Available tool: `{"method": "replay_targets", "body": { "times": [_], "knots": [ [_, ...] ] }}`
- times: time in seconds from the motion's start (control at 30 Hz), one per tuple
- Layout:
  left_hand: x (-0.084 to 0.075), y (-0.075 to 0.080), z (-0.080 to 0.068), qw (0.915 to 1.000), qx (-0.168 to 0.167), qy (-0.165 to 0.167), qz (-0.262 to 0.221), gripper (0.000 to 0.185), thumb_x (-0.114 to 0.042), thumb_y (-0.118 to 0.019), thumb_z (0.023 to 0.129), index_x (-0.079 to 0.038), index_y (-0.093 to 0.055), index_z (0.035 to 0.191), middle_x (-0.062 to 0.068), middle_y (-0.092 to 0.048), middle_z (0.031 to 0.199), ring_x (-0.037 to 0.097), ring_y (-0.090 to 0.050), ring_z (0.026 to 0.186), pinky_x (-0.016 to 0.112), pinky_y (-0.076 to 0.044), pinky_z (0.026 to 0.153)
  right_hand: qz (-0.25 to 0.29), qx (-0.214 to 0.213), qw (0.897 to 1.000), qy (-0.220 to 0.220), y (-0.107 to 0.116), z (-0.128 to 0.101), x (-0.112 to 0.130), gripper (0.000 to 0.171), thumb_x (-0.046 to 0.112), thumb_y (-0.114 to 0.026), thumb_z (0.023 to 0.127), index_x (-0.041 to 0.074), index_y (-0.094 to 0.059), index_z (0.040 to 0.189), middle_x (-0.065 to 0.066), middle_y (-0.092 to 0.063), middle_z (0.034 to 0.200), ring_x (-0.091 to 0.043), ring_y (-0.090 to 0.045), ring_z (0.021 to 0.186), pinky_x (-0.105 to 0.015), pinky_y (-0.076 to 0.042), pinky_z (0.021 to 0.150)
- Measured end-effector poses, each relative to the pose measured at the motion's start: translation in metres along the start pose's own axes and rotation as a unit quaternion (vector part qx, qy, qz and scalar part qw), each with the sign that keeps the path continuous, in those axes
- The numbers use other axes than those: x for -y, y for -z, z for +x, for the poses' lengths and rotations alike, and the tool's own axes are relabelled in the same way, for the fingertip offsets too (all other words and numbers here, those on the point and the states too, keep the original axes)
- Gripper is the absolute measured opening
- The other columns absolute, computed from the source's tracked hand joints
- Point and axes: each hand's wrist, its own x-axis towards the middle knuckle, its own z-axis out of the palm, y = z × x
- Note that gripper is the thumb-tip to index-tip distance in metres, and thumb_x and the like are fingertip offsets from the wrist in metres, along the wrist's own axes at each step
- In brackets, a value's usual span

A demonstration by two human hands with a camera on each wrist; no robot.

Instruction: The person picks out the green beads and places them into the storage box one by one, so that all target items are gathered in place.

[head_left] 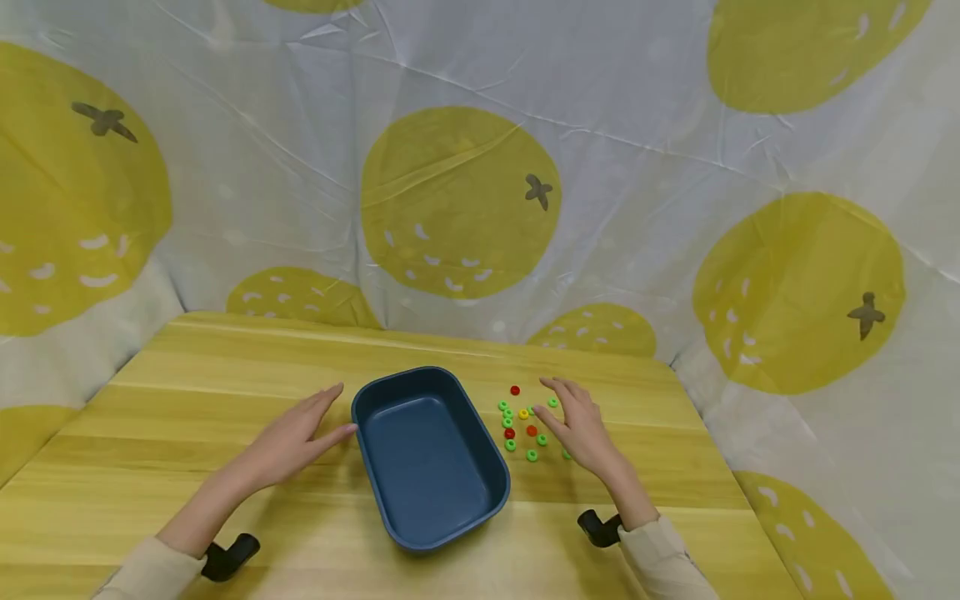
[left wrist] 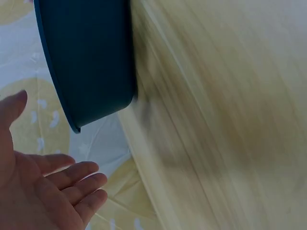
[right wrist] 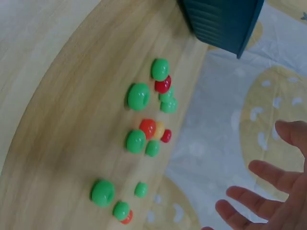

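Observation:
A dark blue rectangular bin (head_left: 427, 458) with rounded corners stands on the wooden table, its bare inner floor showing. My left hand (head_left: 300, 437) hovers beside the bin's left wall, fingers extended and thumb near the rim; the left wrist view shows its palm (left wrist: 38, 196) holding nothing. To the bin's right lie several small ring-shaped beads, mostly green (head_left: 532, 456), with a few red (head_left: 515, 390), an orange-red one (head_left: 532, 431) and a yellow one (head_left: 523, 414). Over their right side is my right hand (head_left: 583, 425), fingers spread and loosely bent, with nothing held.
The light wooden table (head_left: 285, 533) reaches back to a pale cloth (head_left: 630, 217) printed with big yellow fruit, which hangs behind and at both sides. Black camera mounts (head_left: 228, 557) are strapped at both wrists.

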Motion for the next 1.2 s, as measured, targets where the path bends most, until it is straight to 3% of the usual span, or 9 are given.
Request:
{"method": "replay_targets", "body": {
  "times": [0.33,0.6,0.97,1.2],
  "knots": [
    [0.003,-0.005,0.012,0.9960,0.002,0.000,-0.089,0.074,-0.040,-0.047,0.097,0.010,-0.021,0.145,0.031,-0.033,0.145,0.048,-0.032,0.133,0.062,-0.031,0.103,0.041,-0.004,0.999,-0.008,-0.021,0.023,0.005,0.034,0.022,-0.066,0.088,0.005,-0.063,0.117,-0.015,-0.063,0.114,-0.035,-0.056,0.104,-0.050,-0.044,0.088],
    [0.003,-0.009,0.016,0.9914,0.006,0.002,-0.131,0.070,-0.031,-0.050,0.097,0.012,-0.022,0.143,0.034,-0.038,0.140,0.049,-0.040,0.128,0.059,-0.037,0.099,0.016,0.018,1.000,-0.006,-0.040,0.036,0.003,0.010,0.015,-0.073,0.082,0.009,-0.072,0.090,-0.001,-0.071,0.084,-0.023,-0.064,0.084,-0.037,-0.050,0.077],
    [0.007,-0.014,0.020,0.9780,0.025,0.014,-0.207,0.071,-0.029,-0.051,0.097,0.012,-0.018,0.144,0.035,-0.041,0.137,0.048,-0.046,0.123,0.051,-0.045,0.096,-0.040,0.035,0.999,-0.004,-0.052,0.040,-0.003,0.006,0.020,-0.073,0.082,0.016,-0.073,0.086,0.004,-0.071,0.080,-0.012,-0.063,0.073,-0.029,-0.048,0.066],
    [0.009,-0.018,0.016,0.9680,0.049,0.035,-0.244,0.072,-0.028,-0.053,0.096,0.011,-0.017,0.145,0.037,-0.039,0.137,0.048,-0.047,0.122,0.051,-0.046,0.094,-0.039,0.058,0.998,-0.006,-0.057,0.036,-0.006,0.006,0.019,-0.072,0.082,0.014,-0.073,0.085,0.003,-0.072,0.079,-0.011,-0.064,0.071,-0.029,-0.049,0.065]
  ]
}}
